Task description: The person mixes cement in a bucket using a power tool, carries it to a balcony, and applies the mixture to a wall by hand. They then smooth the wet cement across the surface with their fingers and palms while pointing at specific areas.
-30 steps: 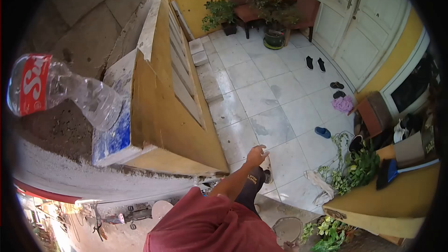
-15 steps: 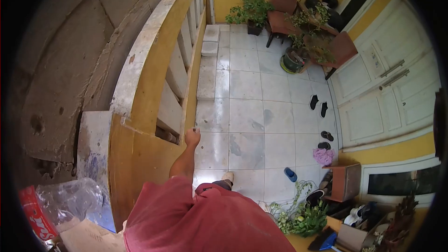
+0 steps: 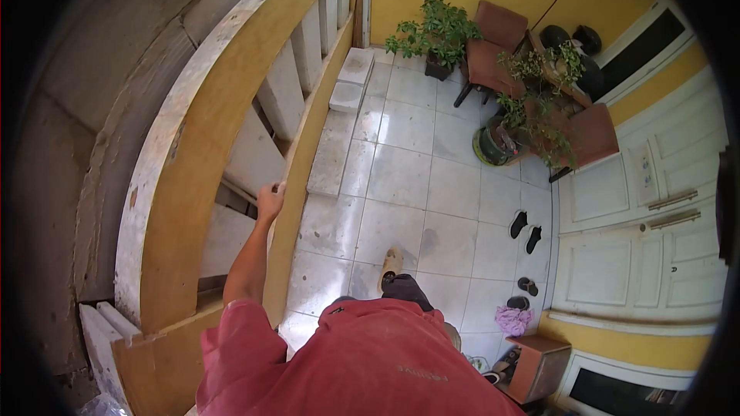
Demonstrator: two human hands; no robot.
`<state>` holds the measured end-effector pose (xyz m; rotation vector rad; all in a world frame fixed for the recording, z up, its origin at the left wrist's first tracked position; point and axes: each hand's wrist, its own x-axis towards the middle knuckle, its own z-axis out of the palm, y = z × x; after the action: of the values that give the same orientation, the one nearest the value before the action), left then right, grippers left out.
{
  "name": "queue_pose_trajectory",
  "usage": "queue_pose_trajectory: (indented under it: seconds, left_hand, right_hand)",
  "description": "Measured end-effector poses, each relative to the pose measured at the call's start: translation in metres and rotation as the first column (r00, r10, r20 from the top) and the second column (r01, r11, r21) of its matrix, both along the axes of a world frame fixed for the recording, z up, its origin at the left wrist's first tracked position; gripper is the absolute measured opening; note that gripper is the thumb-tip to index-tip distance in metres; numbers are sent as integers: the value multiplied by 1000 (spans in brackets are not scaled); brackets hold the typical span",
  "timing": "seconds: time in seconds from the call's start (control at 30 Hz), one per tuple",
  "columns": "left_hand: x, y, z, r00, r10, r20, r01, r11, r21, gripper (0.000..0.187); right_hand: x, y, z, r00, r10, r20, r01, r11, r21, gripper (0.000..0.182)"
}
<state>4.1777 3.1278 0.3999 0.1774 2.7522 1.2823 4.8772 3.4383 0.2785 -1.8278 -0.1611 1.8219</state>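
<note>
My left hand [image 3: 270,202] is stretched forward with its fingers curled closed; whatever they may hold is too small to make out. It overlaps the lower ledge of the yellow and white railing [image 3: 166,208] in this view, in front of the slanted white slats [image 3: 250,156]. My right hand is out of view, below or behind the red shirt [image 3: 362,358]. One foot in a beige shoe [image 3: 393,262] is planted on the tiled floor ahead of my body.
A low concrete step [image 3: 330,156] runs beside the railing. Potted plants [image 3: 493,142] and brown chairs [image 3: 499,27] stand at the back. Dark shoes [image 3: 518,223], a pink cloth [image 3: 514,320] and a wooden cabinet [image 3: 542,362] line the right, near white double doors [image 3: 640,239].
I have stepped forward and the view has turned. My left hand, still closed, has advanced along the railing. The plastic bottle at lower left has almost left the view.
</note>
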Motion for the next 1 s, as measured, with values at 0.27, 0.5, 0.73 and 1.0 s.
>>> queue_pose_trajectory:
  seconds: [0.27, 0.5, 0.73, 1.0]
  left_hand:
    - [22, -16, -56, 969, 220, -114, -236, 961, -146, 32]
    - [-26, 23, -113, 894, 446, 50, -404, 848, -343, 28]
    - [-170, 146, -120, 928, 355, 113, -334, 927, -170, 29]
    - [-348, 442, -25, 955, -289, -67, 284, 956, -68, 84]
  right_hand:
    - [-159, 200, -34, 974, 220, -46, -218, 975, 44, 23]
    - [-395, 356, 30, 967, 253, 36, -256, 957, 139, 18]
    - [-656, 456, 176, 756, 639, 146, -653, 719, 238, 13]
    - [-914, 557, 346, 384, 866, 320, -863, 213, 459, 37]
